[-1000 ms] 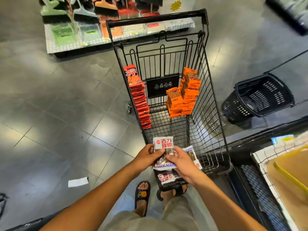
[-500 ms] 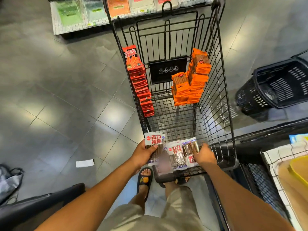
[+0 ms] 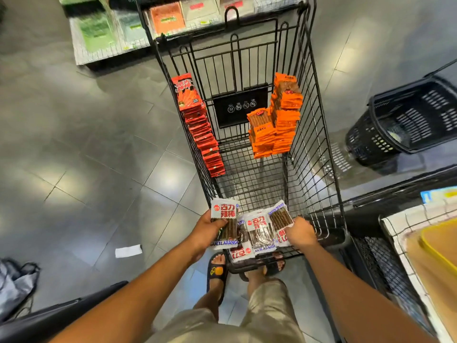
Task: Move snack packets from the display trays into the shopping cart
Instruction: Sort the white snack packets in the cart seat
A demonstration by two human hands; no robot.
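left hand (image 3: 205, 231) grips a white snack-stick packet (image 3: 223, 214) over the near end of the shopping cart (image 3: 321, 144); right hand (image 3: 300, 233) pinches the edge of a second packet (image 3: 280, 217). light, slick, floppy sachets, probably best taken by the sealed edge.

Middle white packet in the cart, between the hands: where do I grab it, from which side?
Pinch the middle white packet by its crimped top edge, coming straight down from above into the cart. It lies face up, overlapping other packets, and the left hand and right hand flank its sides.
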